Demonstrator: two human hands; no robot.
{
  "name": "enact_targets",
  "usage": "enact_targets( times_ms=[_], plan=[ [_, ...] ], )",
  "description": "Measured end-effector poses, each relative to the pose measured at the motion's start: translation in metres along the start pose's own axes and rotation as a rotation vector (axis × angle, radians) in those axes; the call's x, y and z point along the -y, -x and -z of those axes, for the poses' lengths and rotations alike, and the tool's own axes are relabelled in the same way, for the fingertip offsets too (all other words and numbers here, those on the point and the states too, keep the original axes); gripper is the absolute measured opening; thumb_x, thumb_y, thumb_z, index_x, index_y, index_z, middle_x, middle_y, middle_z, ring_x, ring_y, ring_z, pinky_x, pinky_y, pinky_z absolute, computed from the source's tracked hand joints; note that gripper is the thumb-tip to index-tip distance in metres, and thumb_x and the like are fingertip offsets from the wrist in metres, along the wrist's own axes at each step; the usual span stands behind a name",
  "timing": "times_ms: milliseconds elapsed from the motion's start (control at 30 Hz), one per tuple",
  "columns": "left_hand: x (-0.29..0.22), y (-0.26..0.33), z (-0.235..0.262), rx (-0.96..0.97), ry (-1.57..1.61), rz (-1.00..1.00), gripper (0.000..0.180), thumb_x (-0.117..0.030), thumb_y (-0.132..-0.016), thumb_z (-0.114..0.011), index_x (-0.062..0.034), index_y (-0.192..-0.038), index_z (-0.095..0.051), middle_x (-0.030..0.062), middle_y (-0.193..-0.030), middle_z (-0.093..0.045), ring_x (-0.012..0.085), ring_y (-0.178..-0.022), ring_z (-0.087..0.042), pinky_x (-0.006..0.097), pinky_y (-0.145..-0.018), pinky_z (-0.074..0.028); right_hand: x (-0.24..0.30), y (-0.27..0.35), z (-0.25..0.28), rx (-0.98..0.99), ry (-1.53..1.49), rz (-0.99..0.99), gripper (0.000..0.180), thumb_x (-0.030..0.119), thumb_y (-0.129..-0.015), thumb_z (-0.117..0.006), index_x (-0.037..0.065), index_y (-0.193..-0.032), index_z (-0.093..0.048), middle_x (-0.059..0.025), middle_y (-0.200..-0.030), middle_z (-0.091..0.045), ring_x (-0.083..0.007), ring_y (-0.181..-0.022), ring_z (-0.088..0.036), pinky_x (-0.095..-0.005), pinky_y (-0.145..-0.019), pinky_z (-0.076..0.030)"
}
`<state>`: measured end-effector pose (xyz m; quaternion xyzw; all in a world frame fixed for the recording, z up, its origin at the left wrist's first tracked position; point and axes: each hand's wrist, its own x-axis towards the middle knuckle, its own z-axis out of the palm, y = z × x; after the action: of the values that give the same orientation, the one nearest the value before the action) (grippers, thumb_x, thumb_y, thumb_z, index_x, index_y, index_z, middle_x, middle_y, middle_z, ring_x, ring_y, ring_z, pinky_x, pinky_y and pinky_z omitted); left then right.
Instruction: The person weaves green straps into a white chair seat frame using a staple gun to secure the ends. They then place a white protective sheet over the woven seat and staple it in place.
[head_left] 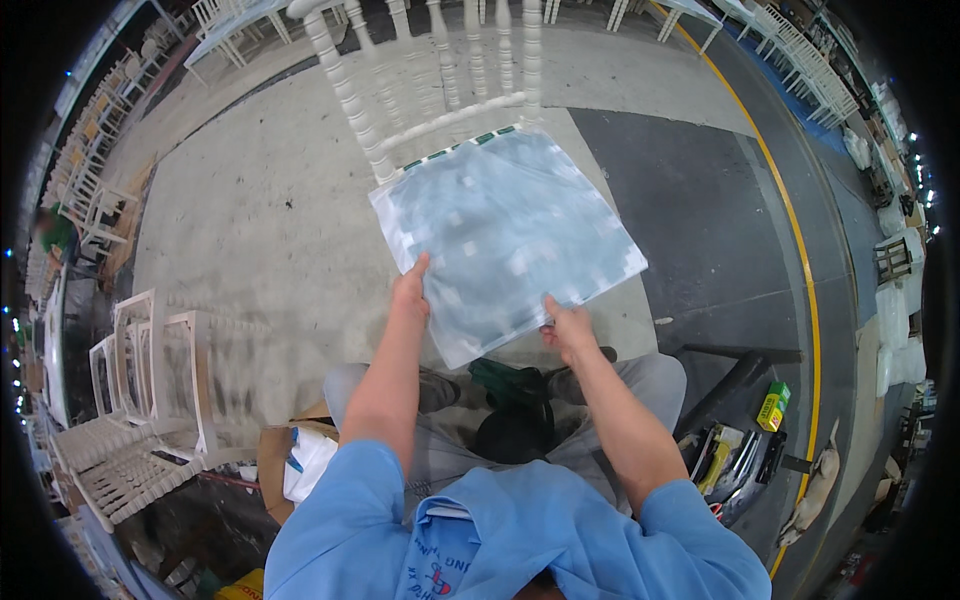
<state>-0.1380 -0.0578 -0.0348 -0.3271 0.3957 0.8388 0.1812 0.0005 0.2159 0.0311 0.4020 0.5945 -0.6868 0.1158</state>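
Observation:
A white chair [435, 121] with turned spindles stands in front of me. Its seat area lies under a glossy, translucent plastic sheet [510, 225], bluish with whitish patches and a pale border. Dark green strips [460, 147] show along its rear edge by the backrest. At the sheet's left edge, my left hand [410, 290] is closed on it, thumb on top and fingers out of sight beneath. My right hand [570, 330] pinches the near edge, right of the middle, fingers curled. What lies under the sheet is hard to make out.
A white chair frame [155, 400] lies at the left, near an open cardboard box [275, 470]. On the right are a tray of tools [735, 465], a green and yellow box [773, 406] and a dark bar [735, 390]. A yellow floor line [800, 250] runs beyond.

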Motion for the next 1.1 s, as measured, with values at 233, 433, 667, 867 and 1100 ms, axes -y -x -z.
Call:
enact_targets(
  times_ms=[233, 433, 667, 867, 1100],
  plan=[
    [0.089, 0.057, -0.029, -0.120, 0.299, -0.106, 0.058, -0.029, -0.103, -0.069, 0.0049, -0.145, -0.049, 0.0187, -0.139, -0.061, 0.0373, -0.125, -0.062, 0.057, -0.102, -0.054, 0.077, -0.053, 0.037, -0.023, -0.098, 0.054, 0.030, 0.033, -0.099, -0.072, 0.008, -0.113, -0.069, -0.0060, -0.095, -0.070, -0.0170, -0.079, -0.064, -0.0361, -0.064, -0.049],
    [0.149, 0.103, -0.036, 0.098, 0.360, 0.045, 0.057, -0.038, -0.107, -0.061, -0.0069, -0.152, -0.044, 0.0112, -0.149, -0.054, 0.0326, -0.134, -0.055, 0.055, -0.108, -0.050, 0.053, -0.062, 0.070, -0.034, 0.054, 0.316, 0.026, 0.026, -0.101, -0.069, 0.001, -0.110, -0.071, -0.0078, -0.102, -0.073, -0.0176, -0.089, -0.068, -0.0369, -0.071, -0.053],
    [0.145, 0.128, 0.014, 0.042, 0.085, 0.108, 0.066, -0.044, -0.102, -0.067, -0.0062, -0.151, -0.043, 0.0117, -0.146, -0.054, 0.0339, -0.134, -0.055, 0.054, -0.107, -0.049, -0.011, 0.004, 0.076, -0.001, 0.214, 0.155, 0.034, 0.033, -0.099, -0.072, 0.001, -0.108, -0.070, -0.0061, -0.091, -0.068, -0.0171, -0.076, -0.064, -0.0333, -0.063, -0.051],
    [0.130, 0.158, 0.031, -0.112, -0.150, 0.175, 0.052, -0.041, -0.099, -0.073, -0.0044, -0.129, -0.052, 0.0121, -0.112, -0.061, 0.0334, -0.103, -0.065, 0.051, -0.090, -0.055, -0.015, 0.023, 0.073, -0.066, 0.316, 0.069, 0.031, 0.029, -0.097, -0.075, -0.001, -0.095, -0.069, -0.0029, -0.066, -0.055, -0.0134, -0.049, -0.049, -0.0315, -0.043, -0.037],
    [0.067, 0.194, 0.057, -0.039, -0.248, -0.135, 0.040, -0.036, -0.100, -0.071, -0.0042, -0.112, -0.051, 0.0056, -0.084, -0.055, 0.0234, -0.061, -0.062, 0.042, -0.056, -0.056, -0.024, 0.013, 0.085, -0.022, 0.296, 0.117, 0.025, 0.016, -0.088, -0.081, -0.004, -0.100, -0.072, -0.0039, -0.065, -0.058, -0.0140, -0.048, -0.050, -0.0331, -0.042, -0.036]
  ],
)
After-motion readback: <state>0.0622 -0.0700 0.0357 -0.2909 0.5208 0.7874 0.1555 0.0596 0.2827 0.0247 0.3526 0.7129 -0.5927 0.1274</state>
